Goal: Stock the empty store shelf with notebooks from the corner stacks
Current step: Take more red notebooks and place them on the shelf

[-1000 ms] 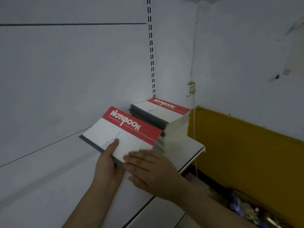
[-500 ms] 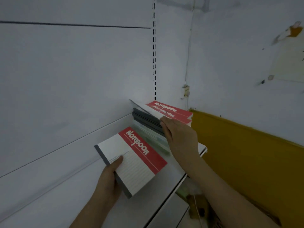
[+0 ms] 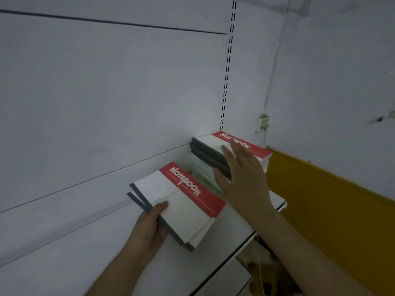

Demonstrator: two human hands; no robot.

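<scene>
1. Left hand (image 3: 149, 227) grips a small bundle of notebooks (image 3: 181, 201) by the grey spine edge, thumb on the top cover, fingers clamped underneath.
2. At least two notebooks in the bundle, fanned slightly: a second grey spine sticks out at the left, extra page edges show at the lower right.
3. Top cover: white with ruled lines, red band reading "NOTEBOOK".
4. Bundle sits low over the white shelf (image 3: 89, 242); cannot tell if it touches it.
5. Right hand (image 3: 241, 178) is open, fingers (image 3: 228, 154) apart and extended, holding nothing, palm against the front side of the corner stack (image 3: 215, 154).
6. Corner stack stands on the shelf at its right end, against the back panel; top notebook has the same red band, dark spines face left.
7. Bundle is just beside the stack, to its left and nearer the camera.
8. Slotted upright (image 3: 227, 67) rises behind the stack.
9. Yellow wall panel (image 3: 331, 210) to the right of the shelf end; white wall above it.
</scene>
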